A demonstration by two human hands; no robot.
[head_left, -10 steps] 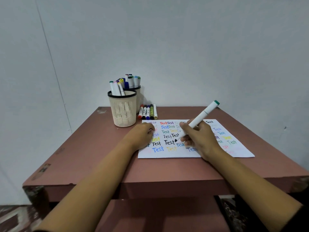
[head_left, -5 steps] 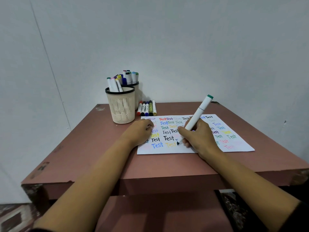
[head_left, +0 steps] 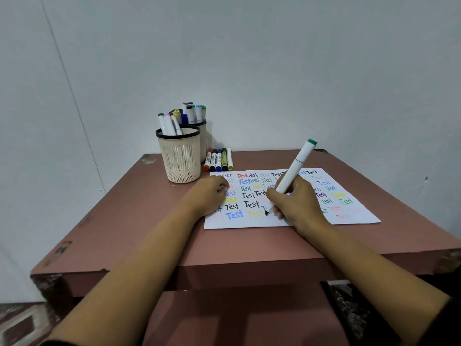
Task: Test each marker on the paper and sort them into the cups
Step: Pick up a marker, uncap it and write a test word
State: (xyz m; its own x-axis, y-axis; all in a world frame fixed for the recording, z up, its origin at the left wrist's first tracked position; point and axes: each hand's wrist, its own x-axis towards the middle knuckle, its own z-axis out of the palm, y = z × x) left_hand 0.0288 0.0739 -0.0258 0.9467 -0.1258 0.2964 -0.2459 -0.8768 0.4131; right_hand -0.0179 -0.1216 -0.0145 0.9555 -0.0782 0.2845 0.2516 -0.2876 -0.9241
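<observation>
My right hand [head_left: 296,203] grips a white marker [head_left: 293,171] with a green end cap, tilted, its dark tip touching the white paper [head_left: 354,216] near the lower middle, where a fresh "T" shows. The sheet is covered with coloured "Test" words. My left hand [head_left: 209,194] rests as a loose fist on the paper's left edge, holding it down. A cream mesh cup [head_left: 179,158] with a black rim holds several markers; a second cup [head_left: 205,136] behind it holds several more. Several loose markers [head_left: 219,159] lie side by side to the right of the cups.
Everything sits on a reddish-brown table [head_left: 139,221] pushed against a pale wall [head_left: 249,58]. The table's front edge lies just under my forearms. A patterned floor [head_left: 20,323] shows at the lower left.
The marker tip has moved down onto the paper and begun a new word below the black "Test". The marker stands steeper. My left hand stays on the sheet.
</observation>
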